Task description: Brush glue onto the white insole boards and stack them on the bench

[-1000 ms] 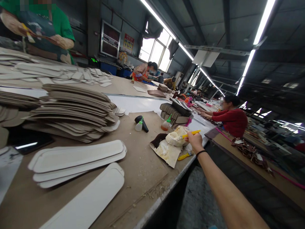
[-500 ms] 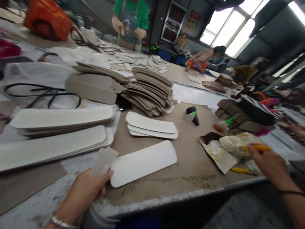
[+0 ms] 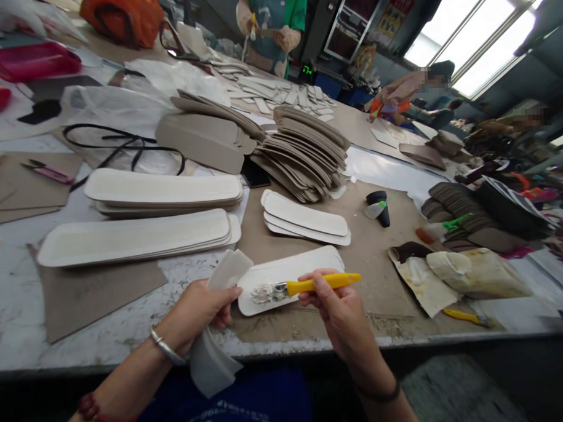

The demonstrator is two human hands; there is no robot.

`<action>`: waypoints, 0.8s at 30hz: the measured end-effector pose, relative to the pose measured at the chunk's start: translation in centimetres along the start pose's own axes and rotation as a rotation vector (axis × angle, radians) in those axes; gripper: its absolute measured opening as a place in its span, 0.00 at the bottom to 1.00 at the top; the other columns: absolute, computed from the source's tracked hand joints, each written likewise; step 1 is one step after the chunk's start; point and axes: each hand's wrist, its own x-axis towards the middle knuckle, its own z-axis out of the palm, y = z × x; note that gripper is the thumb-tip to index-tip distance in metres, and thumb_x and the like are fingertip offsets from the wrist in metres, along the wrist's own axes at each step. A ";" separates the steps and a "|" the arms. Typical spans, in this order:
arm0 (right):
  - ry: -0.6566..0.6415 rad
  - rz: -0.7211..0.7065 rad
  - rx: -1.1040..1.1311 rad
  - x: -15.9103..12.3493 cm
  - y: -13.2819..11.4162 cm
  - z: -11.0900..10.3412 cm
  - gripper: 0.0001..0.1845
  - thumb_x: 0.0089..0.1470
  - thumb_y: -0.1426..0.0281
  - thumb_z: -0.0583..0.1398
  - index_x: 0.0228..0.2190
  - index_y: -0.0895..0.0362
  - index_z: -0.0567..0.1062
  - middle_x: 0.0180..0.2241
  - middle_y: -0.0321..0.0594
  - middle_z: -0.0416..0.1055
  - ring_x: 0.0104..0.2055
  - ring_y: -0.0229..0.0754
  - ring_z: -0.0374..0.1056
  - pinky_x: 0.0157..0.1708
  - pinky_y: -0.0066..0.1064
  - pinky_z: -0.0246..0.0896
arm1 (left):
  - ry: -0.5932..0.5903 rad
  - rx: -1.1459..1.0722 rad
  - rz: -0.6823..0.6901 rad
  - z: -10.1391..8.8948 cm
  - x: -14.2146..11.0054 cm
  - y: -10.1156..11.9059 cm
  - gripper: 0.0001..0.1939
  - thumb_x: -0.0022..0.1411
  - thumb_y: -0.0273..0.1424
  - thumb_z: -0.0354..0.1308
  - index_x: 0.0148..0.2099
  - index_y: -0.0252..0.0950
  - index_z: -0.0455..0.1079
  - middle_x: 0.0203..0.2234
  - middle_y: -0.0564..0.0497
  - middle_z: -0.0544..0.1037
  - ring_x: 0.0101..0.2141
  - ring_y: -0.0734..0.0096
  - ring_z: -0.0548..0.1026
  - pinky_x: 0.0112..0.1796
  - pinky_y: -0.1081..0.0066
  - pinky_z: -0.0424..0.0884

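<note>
My right hand (image 3: 335,304) is closed around a paintbrush (image 3: 323,283) with a yellow handle. White paste coats its bristles, which lie over a white rounded panel (image 3: 318,265) on the brown sheet in front of me. Between the thumb and fingers of my left hand (image 3: 204,309) is a pale, translucent flexible sheet (image 3: 230,268); its lower part hangs below the table edge. My left thumb is at the panel's left end. Just behind the panel lies a small stack of similar white panels (image 3: 307,219).
Longer white strips (image 3: 139,237) are stacked at left. Brown curved pieces (image 3: 307,151) are piled behind. To the right are a stained bag (image 3: 477,272), another yellow brush (image 3: 463,316) and a green-tipped bottle (image 3: 434,231). A person in green (image 3: 275,26) works across the table.
My right hand has brought the yellow brush from the stained bag at right to over the white panel. My left hand still holds the translucent sheet. The view has shifted.
</note>
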 end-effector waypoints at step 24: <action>0.286 -0.275 -0.640 1.2 0.4 -4.7 0.17 0.55 0.55 0.60 0.33 0.57 0.74 0.30 0.41 0.73 0.29 0.43 0.72 0.31 0.34 0.70 | -0.050 0.014 -0.007 -0.6 0.8 -1.4 0.23 0.36 0.52 0.62 0.12 0.38 0.65 0.09 0.50 0.71 0.16 0.68 0.67 0.23 0.69 0.64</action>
